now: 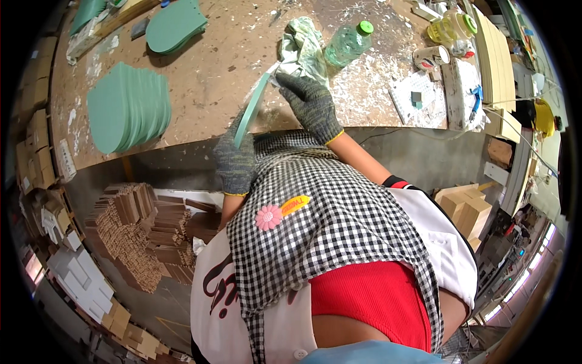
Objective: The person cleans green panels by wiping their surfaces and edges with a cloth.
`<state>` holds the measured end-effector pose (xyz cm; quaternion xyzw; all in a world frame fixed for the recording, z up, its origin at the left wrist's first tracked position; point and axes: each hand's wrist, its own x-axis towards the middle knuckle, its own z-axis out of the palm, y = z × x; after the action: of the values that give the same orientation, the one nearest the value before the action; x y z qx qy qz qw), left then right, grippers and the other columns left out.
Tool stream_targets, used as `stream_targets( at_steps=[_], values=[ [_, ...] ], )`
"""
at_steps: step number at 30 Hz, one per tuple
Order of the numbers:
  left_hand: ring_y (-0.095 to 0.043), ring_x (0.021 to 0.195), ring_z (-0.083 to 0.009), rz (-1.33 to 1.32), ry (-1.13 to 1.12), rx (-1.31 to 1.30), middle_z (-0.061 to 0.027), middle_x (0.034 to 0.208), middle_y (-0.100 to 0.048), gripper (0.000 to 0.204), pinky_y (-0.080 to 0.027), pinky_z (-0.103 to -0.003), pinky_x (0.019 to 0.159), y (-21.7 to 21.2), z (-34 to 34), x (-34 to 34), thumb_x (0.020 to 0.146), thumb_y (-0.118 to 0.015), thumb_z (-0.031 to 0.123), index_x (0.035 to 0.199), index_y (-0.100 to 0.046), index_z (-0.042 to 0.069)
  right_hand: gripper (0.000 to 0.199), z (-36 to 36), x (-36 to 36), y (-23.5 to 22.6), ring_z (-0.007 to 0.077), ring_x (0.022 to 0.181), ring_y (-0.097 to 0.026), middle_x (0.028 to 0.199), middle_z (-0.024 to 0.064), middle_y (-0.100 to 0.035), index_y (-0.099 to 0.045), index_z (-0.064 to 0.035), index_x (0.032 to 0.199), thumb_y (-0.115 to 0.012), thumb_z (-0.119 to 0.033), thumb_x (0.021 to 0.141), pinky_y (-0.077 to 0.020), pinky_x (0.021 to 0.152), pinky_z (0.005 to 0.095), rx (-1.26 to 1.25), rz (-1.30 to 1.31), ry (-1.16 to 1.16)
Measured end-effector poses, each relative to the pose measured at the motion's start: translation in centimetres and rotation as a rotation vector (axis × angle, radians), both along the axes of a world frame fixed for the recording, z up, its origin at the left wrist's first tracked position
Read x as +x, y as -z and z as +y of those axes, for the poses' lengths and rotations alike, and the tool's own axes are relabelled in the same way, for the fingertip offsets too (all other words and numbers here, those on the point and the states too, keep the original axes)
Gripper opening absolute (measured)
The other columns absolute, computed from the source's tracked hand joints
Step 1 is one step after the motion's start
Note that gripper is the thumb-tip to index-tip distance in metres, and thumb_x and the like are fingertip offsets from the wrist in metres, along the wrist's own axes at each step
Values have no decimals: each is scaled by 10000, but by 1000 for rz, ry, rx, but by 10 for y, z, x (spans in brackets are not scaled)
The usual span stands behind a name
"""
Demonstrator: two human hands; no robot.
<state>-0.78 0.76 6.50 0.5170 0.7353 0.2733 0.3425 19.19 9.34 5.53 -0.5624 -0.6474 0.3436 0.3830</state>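
A flat green board piece (252, 111) stands nearly edge-on above the table's front edge. My left hand (235, 162), in a grey knitted glove, is closed round its lower end. My right hand (310, 108), gloved alike, is by the upper end of the piece, its fingers bent together against a crumpled pale green and white cloth (301, 47). The cloth's lower corner reaches the top of the board piece, and part of it is hidden behind the right hand. Just right of the cloth, a clear green bottle (348, 46) with a green cap tilts in view.
On the worktable (224, 54), a stack of green boards (124, 109) stands left, with a smaller stack (174, 26) behind. At right are a yellowish bottle (447, 30), a paper cup (431, 57) and a white perforated sheet (412, 100). Brown strips (130, 230) are piled below left.
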Motion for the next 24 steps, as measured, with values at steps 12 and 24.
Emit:
stream_targets(
  at_steps=[12, 24],
  values=[
    [-693, 978, -281, 39, 16, 15, -177, 1103, -711, 375, -538, -372, 862, -6, 1, 1, 905, -703, 192, 1229, -662, 8, 314, 0, -3, -7, 285, 892, -674, 1012, 151, -706, -692, -108, 1220, -674, -168, 912, -530, 791, 385, -56, 54, 18],
    [-695, 967, -280, 93, 28, 3, -175, 1096, -715, 386, -536, -380, 858, 6, -4, -4, 889, -710, 201, 1220, -667, 6, 313, -17, -8, -19, 204, 1023, -691, 1164, 129, -712, -689, -60, 1224, -701, -95, 913, -546, 892, 314, -117, 20, -120]
  ],
)
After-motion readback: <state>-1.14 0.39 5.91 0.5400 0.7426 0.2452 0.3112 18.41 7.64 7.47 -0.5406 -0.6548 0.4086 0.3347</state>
